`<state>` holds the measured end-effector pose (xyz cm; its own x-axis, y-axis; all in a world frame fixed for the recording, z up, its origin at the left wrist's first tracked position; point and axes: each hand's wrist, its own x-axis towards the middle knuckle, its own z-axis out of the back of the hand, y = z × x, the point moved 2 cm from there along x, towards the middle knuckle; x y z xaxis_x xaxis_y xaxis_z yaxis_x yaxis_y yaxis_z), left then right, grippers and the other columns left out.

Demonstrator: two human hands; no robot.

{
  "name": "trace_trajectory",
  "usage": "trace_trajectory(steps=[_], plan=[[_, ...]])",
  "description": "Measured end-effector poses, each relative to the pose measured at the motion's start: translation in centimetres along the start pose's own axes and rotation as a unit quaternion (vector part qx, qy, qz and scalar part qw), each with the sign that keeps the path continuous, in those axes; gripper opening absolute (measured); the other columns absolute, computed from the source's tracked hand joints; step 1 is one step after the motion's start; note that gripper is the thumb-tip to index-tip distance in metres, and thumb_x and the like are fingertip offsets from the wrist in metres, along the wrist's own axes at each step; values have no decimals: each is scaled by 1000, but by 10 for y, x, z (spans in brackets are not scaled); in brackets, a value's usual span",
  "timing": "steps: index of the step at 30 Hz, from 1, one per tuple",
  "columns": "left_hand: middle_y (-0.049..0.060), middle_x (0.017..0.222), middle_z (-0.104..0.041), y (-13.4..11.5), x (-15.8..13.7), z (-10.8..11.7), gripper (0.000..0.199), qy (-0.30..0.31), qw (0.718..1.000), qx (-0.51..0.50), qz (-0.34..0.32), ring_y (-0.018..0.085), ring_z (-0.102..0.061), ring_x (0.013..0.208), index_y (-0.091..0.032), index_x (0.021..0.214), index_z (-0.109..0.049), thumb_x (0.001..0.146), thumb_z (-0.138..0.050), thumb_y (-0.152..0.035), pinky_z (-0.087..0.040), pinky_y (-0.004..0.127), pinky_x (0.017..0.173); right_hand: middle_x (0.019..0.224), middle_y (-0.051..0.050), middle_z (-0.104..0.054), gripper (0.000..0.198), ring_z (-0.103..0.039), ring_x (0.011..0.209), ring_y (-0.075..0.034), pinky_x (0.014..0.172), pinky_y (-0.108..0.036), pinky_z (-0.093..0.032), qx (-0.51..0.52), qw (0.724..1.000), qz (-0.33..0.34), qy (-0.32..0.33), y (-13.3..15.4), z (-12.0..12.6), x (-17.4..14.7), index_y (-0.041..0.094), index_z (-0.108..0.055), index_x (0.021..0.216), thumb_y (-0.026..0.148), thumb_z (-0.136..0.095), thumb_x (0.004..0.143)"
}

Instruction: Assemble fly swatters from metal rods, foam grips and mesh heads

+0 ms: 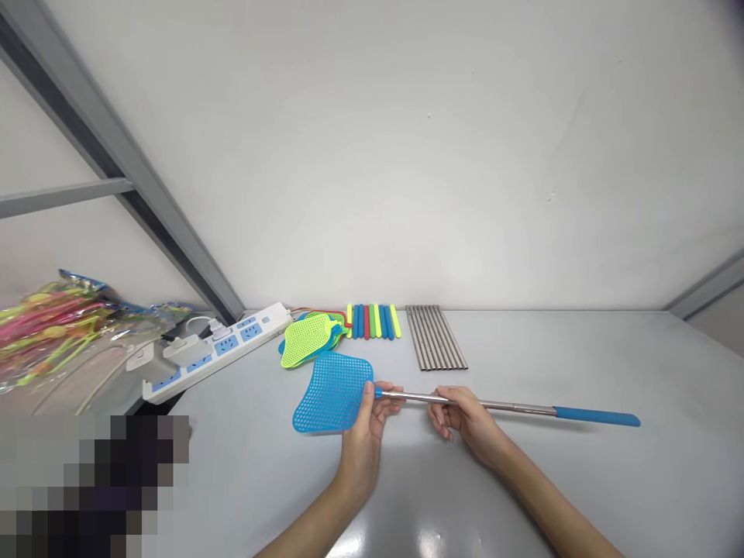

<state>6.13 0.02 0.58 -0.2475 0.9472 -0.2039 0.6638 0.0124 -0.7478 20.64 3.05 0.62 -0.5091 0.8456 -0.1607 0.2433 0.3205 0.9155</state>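
Observation:
A blue fly swatter (335,394) with a perforated paddle, a shiny telescopic metal rod (511,406) and a blue handle (597,416) lies across both my hands above the table. My left hand (367,422) grips it where the paddle meets the rod, thumb on the paddle's edge. Around the middle of the rod, my right hand (465,418) is closed, with the handle pointing off to the right. Behind the paddle rests a pile of loose swatter heads, a yellow-green one (308,341) on top. Coloured handle sleeves (372,322) and metal rods (435,338) lie in rows near the wall.
A white power strip (218,353) with plugs and cables runs along the table's left side. Beyond it are plastic-wrapped colourful items (58,325). A grey metal frame (145,194) stands at the left, and a white wall (407,155) closes off the back.

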Motion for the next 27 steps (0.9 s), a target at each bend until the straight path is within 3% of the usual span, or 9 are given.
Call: trace_trajectory(steps=[17, 27], plan=[[10, 76, -63, 1, 2, 1, 24, 63, 998, -11, 30, 23, -57, 78, -12, 74, -59, 76, -46, -32, -41, 33, 66, 48, -2, -47, 41, -41, 39, -9, 42, -23, -30, -10, 1000, -3, 21, -3, -7, -2, 12, -48, 49, 36, -33, 79], [13, 80, -64, 0, 0, 2, 32, 105, 993, 10, 42, 24, -58, 79, -10, 82, -55, 81, -37, -36, -37, 38, 76, 47, -3, -46, 43, -41, 41, -9, 42, -23, -30, -12, 999, -2, 32, -1, -7, -3, 11, -50, 48, 40, -35, 77]])
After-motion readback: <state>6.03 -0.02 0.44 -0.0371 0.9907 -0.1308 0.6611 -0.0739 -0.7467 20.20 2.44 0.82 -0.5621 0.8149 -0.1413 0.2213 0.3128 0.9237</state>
